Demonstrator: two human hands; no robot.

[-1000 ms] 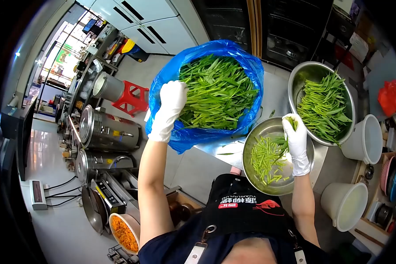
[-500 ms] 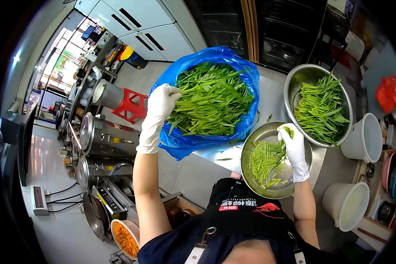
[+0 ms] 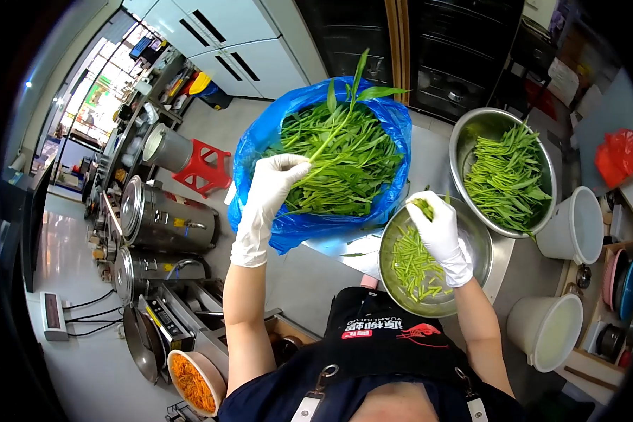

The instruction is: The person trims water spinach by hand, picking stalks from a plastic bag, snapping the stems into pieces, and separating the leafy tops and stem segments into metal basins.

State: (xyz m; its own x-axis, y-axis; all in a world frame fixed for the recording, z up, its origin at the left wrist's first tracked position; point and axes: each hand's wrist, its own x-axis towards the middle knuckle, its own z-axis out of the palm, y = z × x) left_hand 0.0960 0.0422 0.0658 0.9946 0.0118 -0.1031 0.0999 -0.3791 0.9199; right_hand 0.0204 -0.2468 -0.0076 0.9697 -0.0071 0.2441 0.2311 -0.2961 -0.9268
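My left hand [image 3: 273,184], in a white glove, pinches the lower end of one long leafy water spinach stalk [image 3: 336,133]. The stalk rises over a blue plastic bag [image 3: 245,165] packed with water spinach [image 3: 352,179]. My right hand [image 3: 437,231], also gloved, is closed around some short green pieces [image 3: 423,207]. Below it is a shallow metal bowl [image 3: 480,246] holding many short cut stems [image 3: 411,266]. Farther right, a deeper metal bowl [image 3: 460,144] contains a bundle of leafy water spinach [image 3: 503,172].
The bag and bowls rest on a metal table [image 3: 323,247]. Two white buckets [image 3: 548,330] stand at right. On the left are large steel pots [image 3: 165,214], a red stool [image 3: 204,169] and a tub of shredded orange food [image 3: 193,383].
My left hand has drawn a single stalk up from the bag and holds it raised. My right hand has shifted left over the shallow bowl, still closed. The view has shifted slightly.
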